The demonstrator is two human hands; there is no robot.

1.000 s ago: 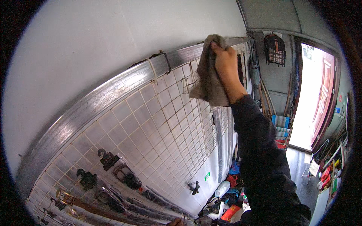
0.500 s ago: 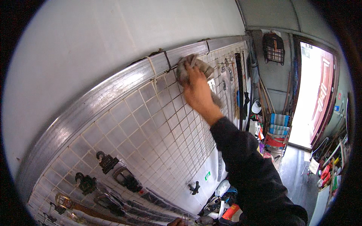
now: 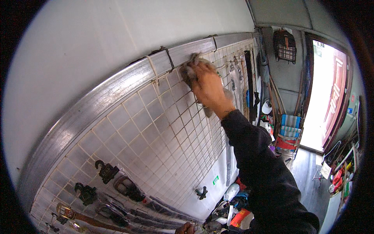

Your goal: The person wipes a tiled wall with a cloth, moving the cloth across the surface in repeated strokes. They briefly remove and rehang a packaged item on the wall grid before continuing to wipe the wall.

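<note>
Holding a gray cloth [image 3: 187, 74] in right hand [image 3: 210, 89]
Clutching it in bent fingers [image 3: 201, 71] at the metal rail [image 3: 117, 87], over the wire grid [image 3: 156, 130]

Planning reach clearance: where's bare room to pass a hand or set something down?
Hand: the middle of the wire grid, between the belts at lower left and the cloth in the right hand. Set-down: the floor strip between the folded chair and the clutter at far right. Crowded: the belts' corner and the heap at bottom centre.

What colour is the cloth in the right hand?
The cloth is greyish brown, best seen in the head view.
</note>
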